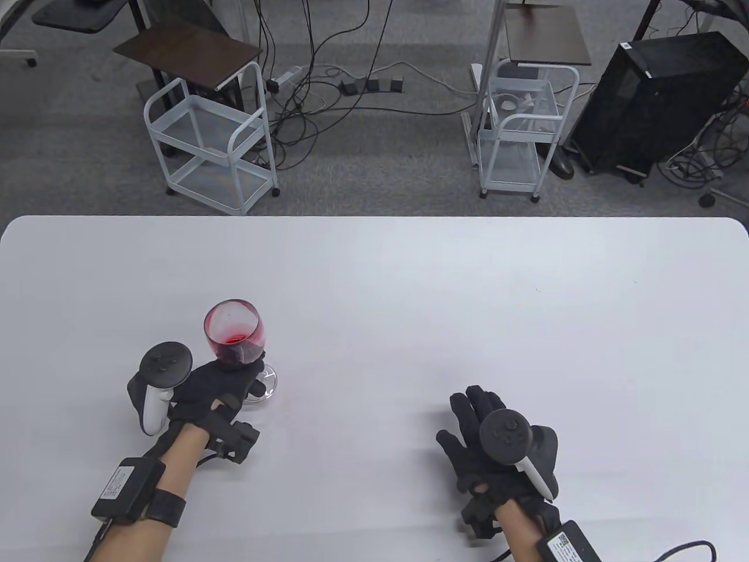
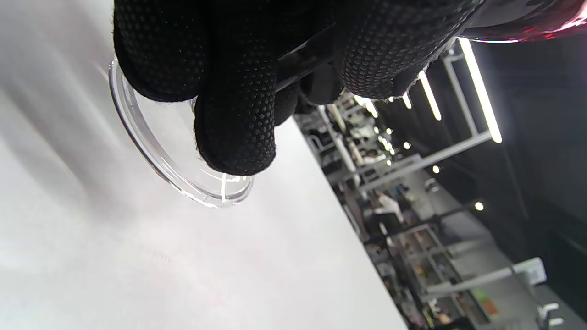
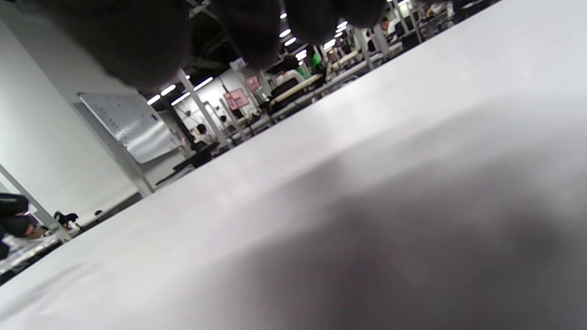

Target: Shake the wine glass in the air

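Observation:
A clear wine glass with red wine in its bowl is at the table's left, tilted. My left hand grips it by the stem just under the bowl. In the left wrist view my gloved fingers wrap the stem, and the round foot hangs tilted close above the white table. Whether the foot touches the table I cannot tell. My right hand lies flat, palm down, on the table at the right, fingers spread, holding nothing; its blurred fingertips show in the right wrist view.
The white table's far edge runs across the middle of the table view. Beyond it stand two white wire carts, a black computer case and floor cables.

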The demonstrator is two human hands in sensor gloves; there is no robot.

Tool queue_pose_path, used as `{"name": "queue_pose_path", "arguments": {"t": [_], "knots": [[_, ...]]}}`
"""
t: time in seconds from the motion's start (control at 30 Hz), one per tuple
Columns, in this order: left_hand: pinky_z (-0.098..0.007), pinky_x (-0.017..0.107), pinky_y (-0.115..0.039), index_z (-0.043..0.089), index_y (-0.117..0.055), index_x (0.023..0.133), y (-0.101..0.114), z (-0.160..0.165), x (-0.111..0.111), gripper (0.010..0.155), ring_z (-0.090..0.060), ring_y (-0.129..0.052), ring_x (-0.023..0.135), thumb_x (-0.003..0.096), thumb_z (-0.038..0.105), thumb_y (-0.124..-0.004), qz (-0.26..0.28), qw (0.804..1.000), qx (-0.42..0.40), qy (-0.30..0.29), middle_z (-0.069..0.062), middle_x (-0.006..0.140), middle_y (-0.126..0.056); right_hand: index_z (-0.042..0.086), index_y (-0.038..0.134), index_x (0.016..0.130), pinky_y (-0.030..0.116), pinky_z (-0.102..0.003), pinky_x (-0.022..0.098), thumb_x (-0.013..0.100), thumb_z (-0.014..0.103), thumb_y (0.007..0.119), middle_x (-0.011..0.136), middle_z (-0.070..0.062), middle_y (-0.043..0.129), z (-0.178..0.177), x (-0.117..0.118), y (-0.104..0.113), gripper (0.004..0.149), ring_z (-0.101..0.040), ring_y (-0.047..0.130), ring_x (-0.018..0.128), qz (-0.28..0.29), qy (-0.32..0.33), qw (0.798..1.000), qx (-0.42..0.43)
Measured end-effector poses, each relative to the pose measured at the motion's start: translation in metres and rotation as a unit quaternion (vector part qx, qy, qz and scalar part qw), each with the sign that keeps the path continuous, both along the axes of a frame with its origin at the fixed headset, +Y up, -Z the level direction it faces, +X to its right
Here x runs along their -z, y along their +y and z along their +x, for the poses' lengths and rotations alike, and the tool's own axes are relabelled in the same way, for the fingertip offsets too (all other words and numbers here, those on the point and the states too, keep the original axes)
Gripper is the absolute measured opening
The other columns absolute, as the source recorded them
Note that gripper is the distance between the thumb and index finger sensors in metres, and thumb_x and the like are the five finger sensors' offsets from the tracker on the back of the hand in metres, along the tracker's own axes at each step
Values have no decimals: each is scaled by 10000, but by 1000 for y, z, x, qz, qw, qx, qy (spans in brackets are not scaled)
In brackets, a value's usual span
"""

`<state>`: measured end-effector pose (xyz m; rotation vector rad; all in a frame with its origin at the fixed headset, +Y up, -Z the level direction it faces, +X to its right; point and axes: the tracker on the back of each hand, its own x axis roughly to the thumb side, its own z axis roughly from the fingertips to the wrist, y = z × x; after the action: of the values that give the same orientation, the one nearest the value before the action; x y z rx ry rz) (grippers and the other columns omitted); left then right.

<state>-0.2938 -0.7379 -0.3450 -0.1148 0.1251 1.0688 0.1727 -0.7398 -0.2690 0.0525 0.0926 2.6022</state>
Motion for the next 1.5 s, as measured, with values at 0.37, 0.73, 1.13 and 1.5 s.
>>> {"name": "queue_pose_path", "arguments": {"t": [0.37,0.73,1.13,1.5], "knots": [[-412,477,-958,232,-905,903,2,-3,1,458,-209,-1216,521,483,415,-917,0,1000,16,2,-112,898,-985,254,535,1027,349,-633,739,425,549,736,1164,-48,391,0,0,-1,700,-369,335,1073,3,2,1000,-1],[-411,470,-962,223,-902,904,7,-7,0,461,-205,-1219,513,485,414,-913,10,1000,-10,6,-121,892,-987,256,533,1028,351,-632,739,425,551,734,1163,-48,393,0,-1,-1,700,-368,336,1073,2,3,1000,-4],[-410,473,-962,221,-899,907,3,-6,1,462,-205,-1218,519,487,416,-911,1,1000,-6,7,-122,894,-985,255,533,1028,350,-632,739,425,550,735,1163,-48,394,-1,0,-1,701,-370,336,1072,-4,3,1000,-1],[-411,477,-963,226,-902,905,3,-2,1,463,-208,-1219,526,484,418,-915,-3,1000,12,-2,-118,896,-986,255,535,1027,351,-632,739,425,550,735,1163,-51,397,-1,1,-2,699,-369,338,1072,-2,6,1000,-1]]}}
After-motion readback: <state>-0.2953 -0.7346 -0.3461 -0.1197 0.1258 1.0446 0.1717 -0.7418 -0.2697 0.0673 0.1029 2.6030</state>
